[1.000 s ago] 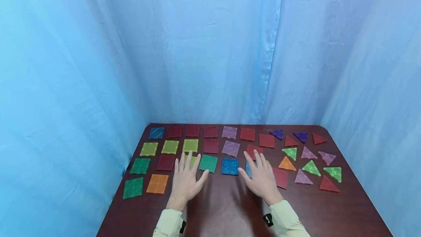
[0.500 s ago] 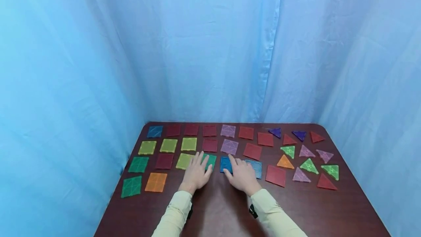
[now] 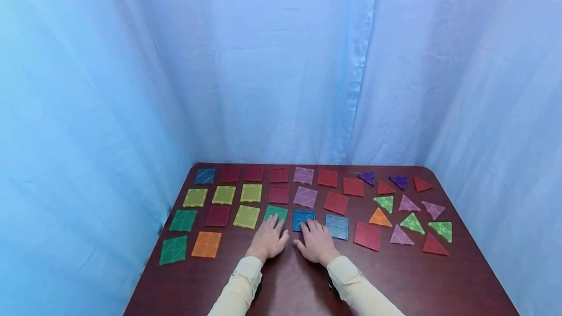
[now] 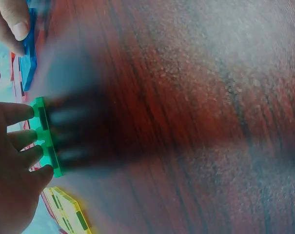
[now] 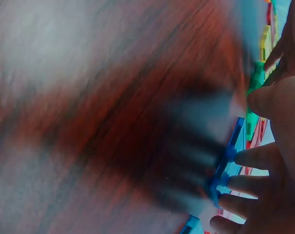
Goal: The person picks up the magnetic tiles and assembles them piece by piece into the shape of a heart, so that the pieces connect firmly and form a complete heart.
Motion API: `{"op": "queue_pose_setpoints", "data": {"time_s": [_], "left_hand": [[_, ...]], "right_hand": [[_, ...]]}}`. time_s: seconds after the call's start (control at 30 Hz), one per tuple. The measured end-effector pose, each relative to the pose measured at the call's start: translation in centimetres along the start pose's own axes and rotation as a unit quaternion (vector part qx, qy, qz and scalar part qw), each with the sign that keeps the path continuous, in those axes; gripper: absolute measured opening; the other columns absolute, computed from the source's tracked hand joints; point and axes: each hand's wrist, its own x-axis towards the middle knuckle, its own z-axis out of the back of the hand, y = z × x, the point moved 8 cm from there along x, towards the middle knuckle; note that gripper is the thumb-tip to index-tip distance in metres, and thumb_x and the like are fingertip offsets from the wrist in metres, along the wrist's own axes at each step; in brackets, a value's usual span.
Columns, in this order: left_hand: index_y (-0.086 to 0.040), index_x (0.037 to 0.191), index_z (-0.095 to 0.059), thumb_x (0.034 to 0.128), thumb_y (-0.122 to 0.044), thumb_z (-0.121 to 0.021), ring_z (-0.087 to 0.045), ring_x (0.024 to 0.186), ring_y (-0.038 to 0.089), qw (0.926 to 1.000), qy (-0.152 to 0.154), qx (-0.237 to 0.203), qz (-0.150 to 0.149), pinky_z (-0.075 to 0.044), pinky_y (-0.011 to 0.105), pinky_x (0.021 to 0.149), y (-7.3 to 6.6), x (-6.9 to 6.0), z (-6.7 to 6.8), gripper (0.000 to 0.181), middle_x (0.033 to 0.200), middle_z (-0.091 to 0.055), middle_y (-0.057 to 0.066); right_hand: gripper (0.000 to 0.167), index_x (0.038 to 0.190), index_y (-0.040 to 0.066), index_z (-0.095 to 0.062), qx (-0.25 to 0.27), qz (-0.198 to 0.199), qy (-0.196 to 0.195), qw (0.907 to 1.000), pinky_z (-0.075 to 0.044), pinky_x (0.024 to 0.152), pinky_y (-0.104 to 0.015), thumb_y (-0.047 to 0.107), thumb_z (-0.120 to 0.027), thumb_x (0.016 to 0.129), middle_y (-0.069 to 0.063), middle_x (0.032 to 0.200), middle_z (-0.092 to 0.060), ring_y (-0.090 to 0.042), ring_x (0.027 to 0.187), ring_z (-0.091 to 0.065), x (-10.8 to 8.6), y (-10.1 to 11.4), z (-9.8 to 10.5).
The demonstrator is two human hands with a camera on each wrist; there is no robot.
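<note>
My left hand (image 3: 269,239) has its fingertips at the near edge of a green square magnetic tile (image 3: 275,212). In the left wrist view the fingers (image 4: 21,139) reach that green tile (image 4: 46,139), spread a little and not wrapped round it. Beside it, my right hand (image 3: 318,244) rests its fingertips on the near part of a blue square tile (image 3: 303,216). The right wrist view has those fingers (image 5: 257,185) against the edge of the blue tile (image 5: 231,146). Both thumbs point inward, a short gap apart. Both tiles lie flat.
Several square tiles lie in rows, among them a yellow tile (image 3: 247,216), a light blue tile (image 3: 336,227) and a red tile (image 3: 367,236). Triangle tiles, such as an orange triangle (image 3: 380,217), lie at right. Blue curtains (image 3: 281,62) surround the dark wooden table (image 3: 298,286).
Both hands have moved inward toward each other, then slightly back toward the person. Their fingers, spread over the tiles earlier, now rest on the green and blue square tiles.
</note>
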Motion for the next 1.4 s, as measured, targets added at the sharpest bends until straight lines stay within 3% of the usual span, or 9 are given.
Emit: {"op": "queue_pose_setpoints", "data": {"time_s": [0.2, 0.47, 0.73, 1.03, 1.27, 1.4], "left_hand": [[-0.003, 0.147, -0.053, 0.1039, -0.042, -0.041, -0.038, 0.147, 0.038, 0.9998, 0.005, 0.013, 0.011, -0.033, 0.051, 0.119, -0.3, 0.1, -0.2, 0.059, 0.158, -0.042, 0.020], [-0.010, 0.147, -0.054, 0.1046, -0.040, -0.042, -0.044, 0.142, 0.034, 0.9953, 0.002, 0.096, -0.015, -0.038, 0.052, 0.113, -1.6, -0.3, -1.0, 0.054, 0.156, -0.045, 0.015], [-0.014, 0.144, -0.058, 0.1001, -0.033, -0.055, -0.048, 0.137, 0.033, 0.9913, -0.030, 0.124, -0.034, -0.043, 0.049, 0.109, -2.0, -0.5, -0.6, 0.048, 0.153, -0.049, 0.014], [-0.015, 0.145, -0.057, 0.0997, -0.037, -0.057, -0.050, 0.132, 0.032, 0.9888, -0.030, 0.143, -0.032, -0.044, 0.047, 0.108, -2.5, -0.6, -1.2, 0.051, 0.151, -0.050, 0.014], [-0.017, 0.142, -0.061, 0.0989, -0.037, -0.058, -0.052, 0.127, 0.031, 0.9885, -0.036, 0.141, -0.040, -0.046, 0.046, 0.104, -2.5, -0.6, -0.9, 0.048, 0.145, -0.054, 0.012], [-0.019, 0.133, -0.069, 0.0968, -0.036, -0.060, -0.056, 0.116, 0.028, 0.9890, -0.033, 0.134, -0.053, -0.048, 0.045, 0.097, -2.3, 0.3, 0.2, 0.041, 0.129, -0.061, 0.009]], "right_hand": [[0.062, 0.144, 0.003, -0.054, 0.011, -0.002, -0.002, 0.9999, -0.041, 0.109, -0.058, 0.045, -0.060, 0.099, -0.022, 0.149, -0.050, -0.041, 0.138, -0.047, -0.3, 0.4, 0.1], [0.058, 0.140, 0.004, -0.059, 0.043, 0.026, -0.001, 0.9988, -0.040, 0.107, -0.062, 0.043, -0.061, 0.097, -0.029, 0.146, -0.049, -0.049, 0.135, -0.045, -0.6, 2.2, -0.3], [0.058, 0.143, 0.009, -0.057, 0.028, 0.015, -0.011, 0.9994, -0.038, 0.111, -0.061, 0.040, -0.066, 0.095, -0.024, 0.150, -0.048, -0.045, 0.139, -0.044, -0.4, 1.2, -0.5], [0.057, 0.141, 0.006, -0.058, 0.048, 0.023, -0.015, 0.9985, -0.038, 0.112, -0.060, 0.036, -0.068, 0.094, -0.026, 0.148, -0.048, -0.048, 0.139, -0.044, -0.4, 0.8, -0.9], [0.049, 0.129, 0.006, -0.065, 0.027, 0.021, -0.019, 0.9992, -0.045, 0.104, -0.059, 0.037, -0.070, 0.092, -0.023, 0.131, -0.059, -0.046, 0.124, -0.055, 0.4, 0.9, -0.3], [0.043, 0.124, 0.007, -0.068, 0.040, 0.014, 0.017, 0.9989, -0.049, 0.093, -0.057, 0.037, -0.068, 0.093, -0.019, 0.120, -0.065, -0.041, 0.109, -0.062, 2.1, 0.7, 1.2]]}}
